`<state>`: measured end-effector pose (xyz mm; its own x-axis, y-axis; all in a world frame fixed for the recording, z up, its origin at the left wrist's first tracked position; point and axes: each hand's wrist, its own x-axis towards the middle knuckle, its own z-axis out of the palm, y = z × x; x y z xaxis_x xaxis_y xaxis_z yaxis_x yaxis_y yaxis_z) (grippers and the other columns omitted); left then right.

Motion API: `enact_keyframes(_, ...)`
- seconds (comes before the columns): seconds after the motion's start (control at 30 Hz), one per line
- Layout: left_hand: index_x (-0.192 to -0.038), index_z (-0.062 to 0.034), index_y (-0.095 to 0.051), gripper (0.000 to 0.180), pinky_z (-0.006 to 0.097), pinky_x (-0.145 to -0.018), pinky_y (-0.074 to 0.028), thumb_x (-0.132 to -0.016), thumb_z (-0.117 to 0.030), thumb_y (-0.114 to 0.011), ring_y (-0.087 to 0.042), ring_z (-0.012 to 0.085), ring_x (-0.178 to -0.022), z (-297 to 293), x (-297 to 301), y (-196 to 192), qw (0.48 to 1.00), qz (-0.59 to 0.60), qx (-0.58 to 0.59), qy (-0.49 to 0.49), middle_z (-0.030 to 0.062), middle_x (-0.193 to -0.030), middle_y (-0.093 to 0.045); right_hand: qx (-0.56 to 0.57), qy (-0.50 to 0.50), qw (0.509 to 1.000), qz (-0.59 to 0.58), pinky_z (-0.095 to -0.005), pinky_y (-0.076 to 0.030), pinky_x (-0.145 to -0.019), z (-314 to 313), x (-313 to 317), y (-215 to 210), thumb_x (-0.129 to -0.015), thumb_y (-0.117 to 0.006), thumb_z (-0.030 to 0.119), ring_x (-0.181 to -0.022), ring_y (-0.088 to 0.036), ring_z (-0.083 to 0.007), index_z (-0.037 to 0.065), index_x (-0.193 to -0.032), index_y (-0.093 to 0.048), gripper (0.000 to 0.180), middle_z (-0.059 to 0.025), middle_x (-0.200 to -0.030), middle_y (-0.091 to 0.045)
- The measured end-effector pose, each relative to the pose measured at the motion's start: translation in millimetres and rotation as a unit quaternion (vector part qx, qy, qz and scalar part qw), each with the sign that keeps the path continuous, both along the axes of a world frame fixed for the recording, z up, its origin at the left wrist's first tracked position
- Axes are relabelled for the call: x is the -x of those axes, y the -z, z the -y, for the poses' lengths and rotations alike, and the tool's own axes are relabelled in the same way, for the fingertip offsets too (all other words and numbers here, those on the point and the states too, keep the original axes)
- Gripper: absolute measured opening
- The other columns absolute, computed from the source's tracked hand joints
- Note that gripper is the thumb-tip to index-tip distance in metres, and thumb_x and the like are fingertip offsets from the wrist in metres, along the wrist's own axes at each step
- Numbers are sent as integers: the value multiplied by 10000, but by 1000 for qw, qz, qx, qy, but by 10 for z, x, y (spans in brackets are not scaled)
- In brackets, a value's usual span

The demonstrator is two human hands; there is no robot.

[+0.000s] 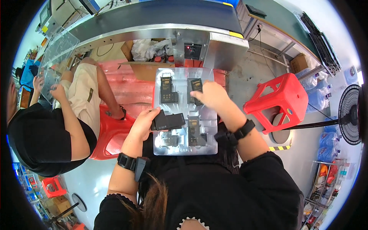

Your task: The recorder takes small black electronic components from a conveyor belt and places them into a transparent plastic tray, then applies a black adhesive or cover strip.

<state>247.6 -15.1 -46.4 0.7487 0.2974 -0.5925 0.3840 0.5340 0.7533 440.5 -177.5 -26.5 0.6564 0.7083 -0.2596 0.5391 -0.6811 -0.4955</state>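
Across the top of the view runs a dark conveyor belt (161, 18), and nearer the person lies a clear plastic tray (181, 106). At its upper-right pocket, a flat black pack (197, 89) sits slightly tilted, pinched between the thumb and fingers of the right hand (212, 95); the left hand (142, 124) grips a small fanned stack of black packs (170, 122) over the tray's left side. One similar pack (166, 92) lies in the upper-left pocket, another pack (194, 133) in the lower-right one. The step in hand looks like seating a pack or drawing it out — which of the two cannot be told — and the move calls for keeping it square to the pocket walls, with the stack steady. What bears the tray is mostly hidden. Farther out, a co-worker (46, 138) sits at the left, hands at a clear plastic sheet (57, 50); rightward, a red stool (296, 96) stands near a black fan (349, 115).
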Motion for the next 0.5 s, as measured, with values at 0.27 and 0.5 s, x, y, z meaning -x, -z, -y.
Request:
enact_keyframes(0.27, -1011, 41, -533, 315, 459, -634, -557, -885, -247, -520, -620, 241, -795, 62, 99, -39, 1000, -14, 13, -16, 114, -895, -594, -67, -66, 964, 249, -496, -277, -1002, 112, 718, 657, -834, -520, 331, -1224, -322, -419, -102, -1220, -398, 593, -320, -1298, -330)
enact_keyframes(0.5, -1014, 16, -551, 310, 463, -645, -554, -881, -262, -524, -614, 235, -797, 28, 130, -94, 1000, -9, -21, -2, 101, -907, -597, -99, -93, 972, 191, -461, -291, -1009, 59, 499, 496, -829, -495, 214, -1223, -345, -393, -88, -1224, -407, 505, -288, -1312, -341)
